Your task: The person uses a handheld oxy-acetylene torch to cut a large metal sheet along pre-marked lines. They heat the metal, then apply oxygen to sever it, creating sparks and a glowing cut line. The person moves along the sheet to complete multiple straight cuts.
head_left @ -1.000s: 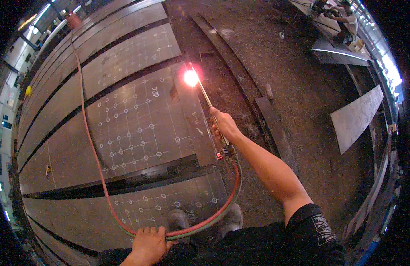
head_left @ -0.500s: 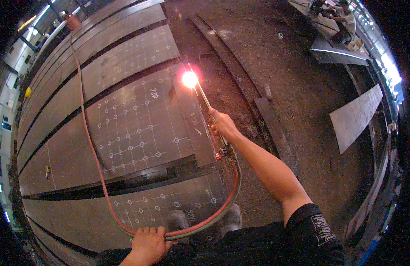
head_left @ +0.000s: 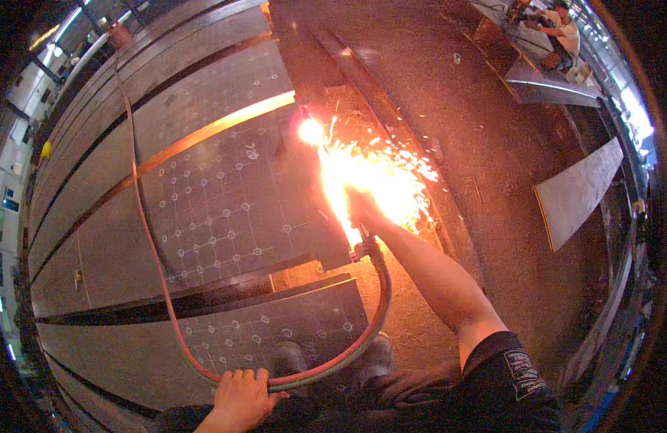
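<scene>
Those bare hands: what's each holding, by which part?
Left hand: red and green flexible hoses, at their lower bend. Right hand: lit metal torch, apparently by its handle; glare hides the grip.

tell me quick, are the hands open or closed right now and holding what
Left hand: closed around the red and green hoses.
Right hand: holding the torch, grip partly lost in glare.

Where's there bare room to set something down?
Brown dirt floor between the right forearm and pale grey tapered sheet looks mostly bare; so does grey steel plate left of the red-and-green hose. Crowded: around the right hand, amid white-orange sparks.
</scene>
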A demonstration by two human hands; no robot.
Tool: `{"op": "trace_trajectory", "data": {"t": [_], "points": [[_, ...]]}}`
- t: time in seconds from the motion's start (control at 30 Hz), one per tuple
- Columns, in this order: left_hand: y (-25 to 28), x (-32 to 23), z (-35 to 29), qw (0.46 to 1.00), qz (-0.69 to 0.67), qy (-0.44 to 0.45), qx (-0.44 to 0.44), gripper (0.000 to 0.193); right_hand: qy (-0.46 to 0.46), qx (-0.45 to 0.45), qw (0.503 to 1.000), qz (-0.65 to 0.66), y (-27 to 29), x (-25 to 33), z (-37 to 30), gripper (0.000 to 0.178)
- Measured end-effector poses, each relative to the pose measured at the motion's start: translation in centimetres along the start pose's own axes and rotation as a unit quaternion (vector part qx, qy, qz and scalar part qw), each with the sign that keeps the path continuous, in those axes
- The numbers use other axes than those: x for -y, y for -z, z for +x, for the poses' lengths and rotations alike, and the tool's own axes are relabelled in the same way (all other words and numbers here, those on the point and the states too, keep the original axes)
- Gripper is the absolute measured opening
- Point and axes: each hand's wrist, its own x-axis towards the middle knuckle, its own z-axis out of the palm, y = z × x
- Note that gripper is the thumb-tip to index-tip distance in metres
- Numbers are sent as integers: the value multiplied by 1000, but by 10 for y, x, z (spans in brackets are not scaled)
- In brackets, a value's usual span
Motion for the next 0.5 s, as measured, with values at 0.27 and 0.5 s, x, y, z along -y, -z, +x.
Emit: {"op": "trace_trajectory", "data": {"t": [0.27, 0.5], "points": [[-8, 5, -2, 1000, -2, -14, -22, 51, 40, -3, 996, -78, 3, -8, 15, 73], [-11, 2, -2, 999, 4, -9, -41, 50, 39, 10, 998, -49, 5, -17, 19, 61]]}}
